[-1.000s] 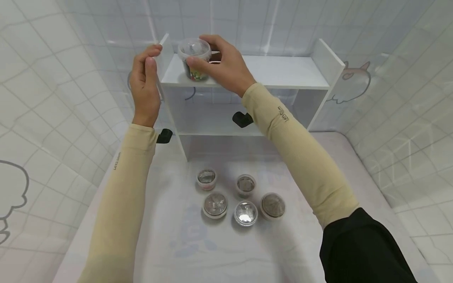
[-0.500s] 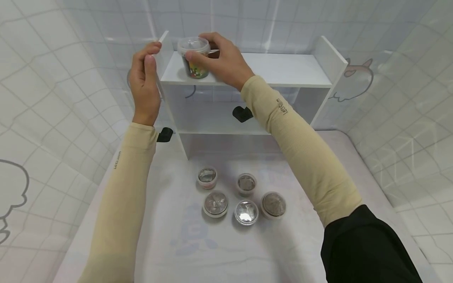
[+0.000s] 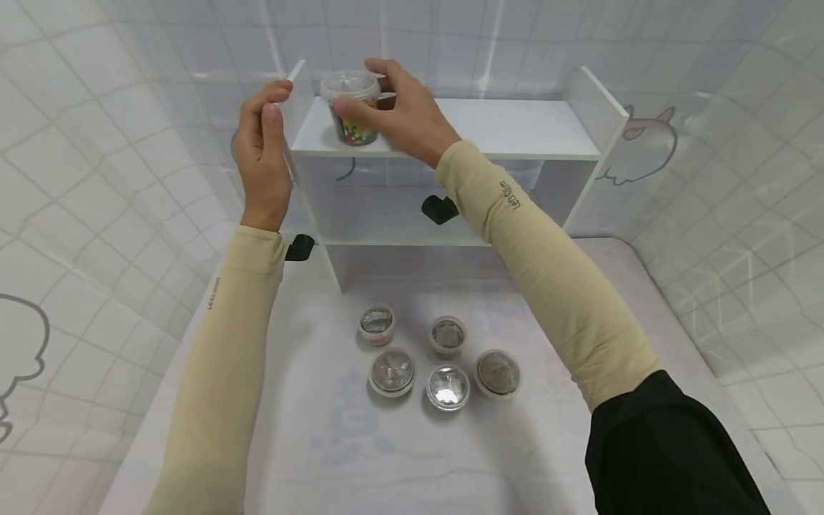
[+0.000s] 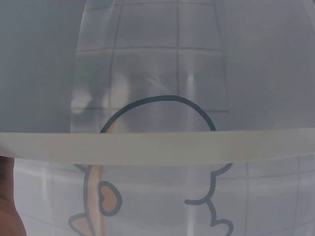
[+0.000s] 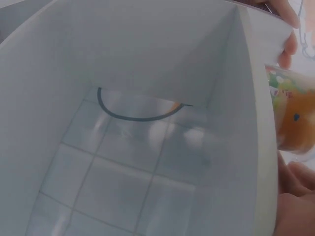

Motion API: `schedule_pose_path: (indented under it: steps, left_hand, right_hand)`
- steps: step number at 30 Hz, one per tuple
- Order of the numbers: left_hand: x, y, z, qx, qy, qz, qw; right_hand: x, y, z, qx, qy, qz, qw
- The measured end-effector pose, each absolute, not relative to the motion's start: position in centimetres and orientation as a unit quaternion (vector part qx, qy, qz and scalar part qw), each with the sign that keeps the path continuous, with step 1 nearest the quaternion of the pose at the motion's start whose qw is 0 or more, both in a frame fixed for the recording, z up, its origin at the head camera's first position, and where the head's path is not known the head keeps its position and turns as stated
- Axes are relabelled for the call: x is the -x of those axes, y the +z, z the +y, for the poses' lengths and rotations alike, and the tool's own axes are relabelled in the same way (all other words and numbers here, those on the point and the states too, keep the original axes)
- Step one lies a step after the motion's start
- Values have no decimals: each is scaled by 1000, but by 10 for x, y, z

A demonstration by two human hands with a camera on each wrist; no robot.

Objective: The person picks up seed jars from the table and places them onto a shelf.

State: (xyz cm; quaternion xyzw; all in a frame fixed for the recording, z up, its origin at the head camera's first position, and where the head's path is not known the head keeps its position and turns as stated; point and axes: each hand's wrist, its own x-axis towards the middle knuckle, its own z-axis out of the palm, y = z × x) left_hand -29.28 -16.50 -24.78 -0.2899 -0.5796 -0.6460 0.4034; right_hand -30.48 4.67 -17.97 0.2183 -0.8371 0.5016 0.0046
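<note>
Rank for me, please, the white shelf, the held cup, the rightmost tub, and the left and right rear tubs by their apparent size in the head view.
1. White shelf
2. Held cup
3. Rightmost tub
Left rear tub and right rear tub: smallest, but too alike to rank.

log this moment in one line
right hand: holds tub at top shelf | left hand: by side panel | table: five tubs

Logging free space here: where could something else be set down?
Top shelf: bare from the right hand to the right side panel. Table: bare on the near side of the five tubs. Crowded: the shelf's left end, with the held tub beside the left hand, and among those five.
</note>
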Motion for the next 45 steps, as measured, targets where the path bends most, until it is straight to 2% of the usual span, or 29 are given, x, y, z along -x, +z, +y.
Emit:
schedule_pose_path:
  steps: [11, 24, 31, 45]
  left_hand:
    - [291, -247, -168, 283, -637, -595, 402]
    - [292, -247, -171, 290, -624, -602, 404]
    - [294, -248, -172, 289, -625, -603, 403]
    - [294, -248, -171, 286, -631, -596, 406]
  right_hand:
    - [299, -186, 54, -238, 515, -822, 49]
    - [265, -188, 66, -243, 545, -798, 88]
    - [248, -192, 71, -267, 575, -763, 126]
    - [223, -210, 69, -323, 630, -687, 166]
